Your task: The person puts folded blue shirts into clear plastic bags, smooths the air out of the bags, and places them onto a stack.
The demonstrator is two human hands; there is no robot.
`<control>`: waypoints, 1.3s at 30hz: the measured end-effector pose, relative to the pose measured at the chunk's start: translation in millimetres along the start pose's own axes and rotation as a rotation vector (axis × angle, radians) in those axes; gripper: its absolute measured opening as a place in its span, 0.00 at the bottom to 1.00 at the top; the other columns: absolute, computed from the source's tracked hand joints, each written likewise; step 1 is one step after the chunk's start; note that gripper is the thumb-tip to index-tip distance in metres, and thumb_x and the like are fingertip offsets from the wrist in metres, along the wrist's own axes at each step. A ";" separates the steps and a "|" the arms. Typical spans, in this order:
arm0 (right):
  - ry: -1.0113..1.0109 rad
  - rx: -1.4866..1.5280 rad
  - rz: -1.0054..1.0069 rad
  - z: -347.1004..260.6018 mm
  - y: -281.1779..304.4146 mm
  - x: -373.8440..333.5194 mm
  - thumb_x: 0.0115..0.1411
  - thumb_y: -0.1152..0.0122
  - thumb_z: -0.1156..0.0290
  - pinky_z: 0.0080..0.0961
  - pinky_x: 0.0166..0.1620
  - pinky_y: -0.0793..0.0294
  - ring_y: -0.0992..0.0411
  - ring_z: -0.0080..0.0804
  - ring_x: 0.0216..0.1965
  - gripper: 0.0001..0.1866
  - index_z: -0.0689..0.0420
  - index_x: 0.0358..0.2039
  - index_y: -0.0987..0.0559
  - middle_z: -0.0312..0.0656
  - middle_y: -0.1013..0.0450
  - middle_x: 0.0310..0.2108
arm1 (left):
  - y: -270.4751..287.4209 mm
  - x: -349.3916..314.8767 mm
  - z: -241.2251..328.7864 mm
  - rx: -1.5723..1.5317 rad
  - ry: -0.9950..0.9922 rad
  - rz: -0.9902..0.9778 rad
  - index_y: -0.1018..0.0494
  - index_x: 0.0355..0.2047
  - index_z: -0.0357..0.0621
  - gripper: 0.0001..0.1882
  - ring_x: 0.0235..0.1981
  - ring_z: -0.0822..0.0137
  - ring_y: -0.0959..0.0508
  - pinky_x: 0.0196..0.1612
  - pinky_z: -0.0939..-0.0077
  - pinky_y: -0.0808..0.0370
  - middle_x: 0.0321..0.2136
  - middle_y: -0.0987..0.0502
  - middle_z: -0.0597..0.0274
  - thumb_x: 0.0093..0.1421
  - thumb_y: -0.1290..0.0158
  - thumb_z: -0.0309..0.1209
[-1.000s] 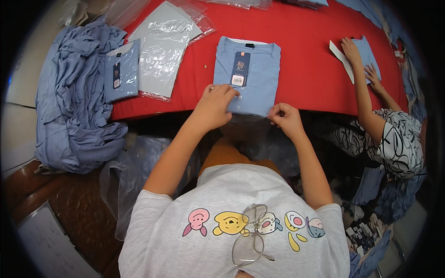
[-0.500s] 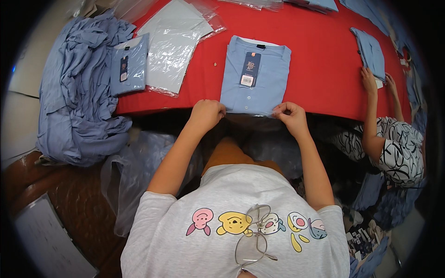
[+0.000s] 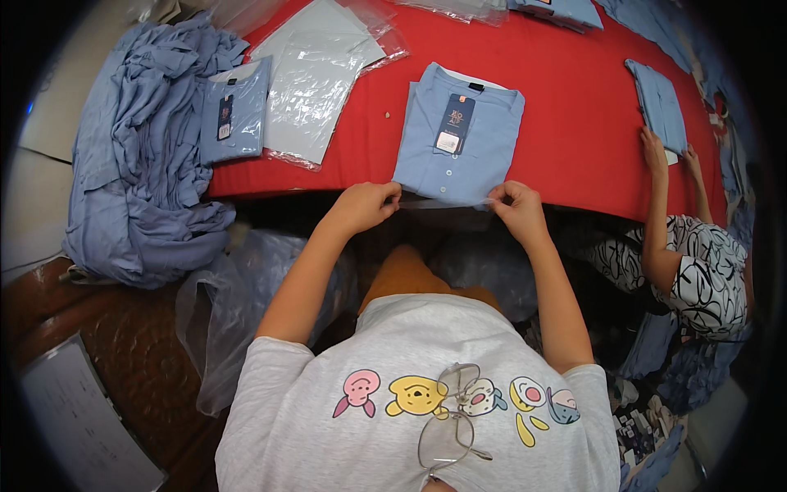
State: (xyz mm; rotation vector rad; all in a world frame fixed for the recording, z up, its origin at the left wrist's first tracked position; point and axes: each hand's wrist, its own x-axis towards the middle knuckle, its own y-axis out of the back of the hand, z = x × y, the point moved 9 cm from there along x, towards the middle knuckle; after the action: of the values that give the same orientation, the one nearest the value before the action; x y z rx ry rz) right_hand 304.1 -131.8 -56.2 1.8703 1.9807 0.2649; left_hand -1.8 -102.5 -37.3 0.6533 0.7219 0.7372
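Observation:
A folded light-blue shirt [image 3: 489,125] lies near the front edge of the red-covered table, with a dark blue hang tag [image 3: 455,123] on its front and small buttons below. Along its near edge a strip of clear plastic [image 3: 445,203] stretches between my hands. My left hand [image 3: 367,205] pinches the strip's left end, just off the shirt's lower left corner. At the lower right corner, my right hand [image 3: 520,210] pinches the other end between thumb and fingers. How far the plastic covers the shirt is hard to make out.
A heap of blue shirts [image 3: 139,156] hangs over the table's left side, beside a bagged folded shirt [image 3: 235,111] and grey sheets in clear plastic [image 3: 307,82]. At right, another person's hands [image 3: 656,152] touch a folded blue garment [image 3: 658,102]. A clear plastic bag [image 3: 215,328] hangs below.
The plastic strip is now pulled taut past the shirt's near edge, more visible between my hands. The shirt looks slightly turned. Both hands keep their pinch.

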 end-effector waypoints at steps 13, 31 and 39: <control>0.120 -0.205 0.003 -29.1 -6.6 -13.9 0.56 0.27 0.78 0.33 0.37 0.24 0.23 0.40 0.31 0.07 0.64 0.32 0.19 0.46 0.23 0.31 | 38.8 -4.0 6.7 0.024 0.066 0.212 0.27 0.37 0.38 0.07 0.37 0.40 0.16 0.40 0.52 0.21 0.31 0.17 0.43 0.62 0.39 0.24; 0.030 -0.153 0.047 -16.9 -7.4 -17.7 0.57 0.25 0.78 0.29 0.38 0.25 0.23 0.30 0.32 0.07 0.63 0.31 0.18 0.41 0.23 0.31 | 72.8 31.5 19.1 0.110 -0.059 0.191 0.19 0.36 0.36 0.04 0.38 0.39 0.16 0.44 0.51 0.20 0.32 0.16 0.42 0.62 0.41 0.23; 0.024 -0.122 0.061 -15.7 -6.1 -11.8 0.57 0.25 0.78 0.28 0.37 0.25 0.25 0.30 0.31 0.07 0.63 0.32 0.18 0.41 0.24 0.31 | 70.5 62.6 17.5 0.195 -0.106 0.156 0.17 0.37 0.37 0.06 0.40 0.41 0.15 0.46 0.51 0.20 0.34 0.15 0.44 0.61 0.40 0.24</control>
State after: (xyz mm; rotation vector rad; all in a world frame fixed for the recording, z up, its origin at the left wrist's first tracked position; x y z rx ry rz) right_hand 292.4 -141.9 -42.7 1.8600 1.8806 0.4188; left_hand 19.5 -18.3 3.4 0.9282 0.6554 0.7749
